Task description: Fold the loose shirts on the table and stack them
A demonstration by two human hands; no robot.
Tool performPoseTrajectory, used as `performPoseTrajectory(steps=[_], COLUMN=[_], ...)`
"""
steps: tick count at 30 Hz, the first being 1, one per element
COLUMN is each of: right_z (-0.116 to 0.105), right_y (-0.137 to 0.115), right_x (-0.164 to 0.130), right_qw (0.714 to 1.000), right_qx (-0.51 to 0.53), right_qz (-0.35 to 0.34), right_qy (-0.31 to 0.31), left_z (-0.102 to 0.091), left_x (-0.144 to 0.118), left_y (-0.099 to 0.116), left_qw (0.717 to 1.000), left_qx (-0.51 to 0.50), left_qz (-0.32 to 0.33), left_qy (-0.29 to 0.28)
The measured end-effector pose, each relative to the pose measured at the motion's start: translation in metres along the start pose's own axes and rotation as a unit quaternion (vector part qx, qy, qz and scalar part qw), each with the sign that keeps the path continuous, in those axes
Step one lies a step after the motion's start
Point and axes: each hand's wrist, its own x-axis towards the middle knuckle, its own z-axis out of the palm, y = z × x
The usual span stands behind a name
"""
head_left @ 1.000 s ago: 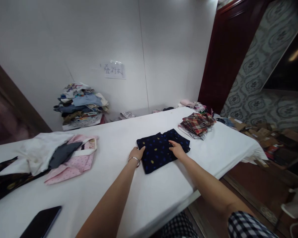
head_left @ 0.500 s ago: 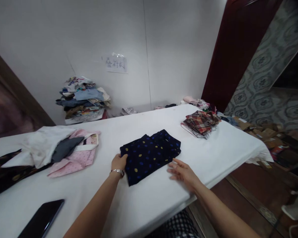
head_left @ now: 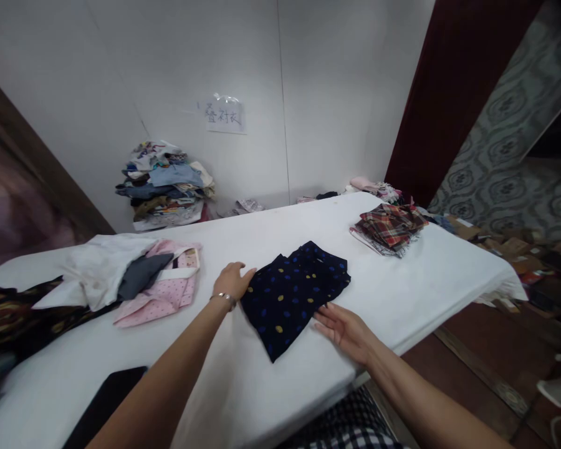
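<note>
A folded navy shirt (head_left: 294, 293) with blue and yellow spots lies on the white-covered table, its collar at the far right and one corner pointing toward me. My left hand (head_left: 232, 282), with a bracelet at the wrist, is at the shirt's upper left edge; its fingers are apart and the fingertips touch the cloth. At the lower right edge is my right hand (head_left: 343, 330), fingers stretched out and apart, thumb tip against the fabric.
Folded plaid shirts (head_left: 390, 227) lie to the right. Left are a pink garment (head_left: 177, 293), a white garment (head_left: 98, 268) and a dark patterned cloth (head_left: 9, 318). A black phone (head_left: 107, 399) is partly behind my left forearm. A tall clothes pile (head_left: 168, 184) stands by the wall.
The shirt has turned, its near corner shifting right and toward me. My left hand has let go of the left edge and moved up along it. My right hand now touches the lower right edge.
</note>
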Motion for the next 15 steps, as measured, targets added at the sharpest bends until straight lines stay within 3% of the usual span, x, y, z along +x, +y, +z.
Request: performPoseTrajectory(steps=[2, 8, 12, 15], right_z=[0.007, 0.027, 0.03, 0.031], right_y=[0.0, 0.0, 0.006, 0.004], right_x=[0.006, 0.017, 0.026, 0.035], right_qw=[1.0, 0.996, 0.959, 0.94], right_qx=[0.01, -0.084, -0.246, -0.277], right_qz=[0.008, 0.0, -0.094, -0.169], right_qy=[0.006, 0.031, 0.102, 0.105], left_z=[0.018, 0.065, 0.069, 0.056], left_x=[0.018, 0.054, 0.063, 0.067], left_y=[0.015, 0.055, 0.063, 0.064], left_qw=[0.998, 0.972, 0.95, 0.929], left_qx=[-0.051, -0.151, -0.185, -0.239], left_qz=[0.021, -0.082, -0.124, -0.135], left_qy=[-0.027, -0.161, -0.22, -0.25])
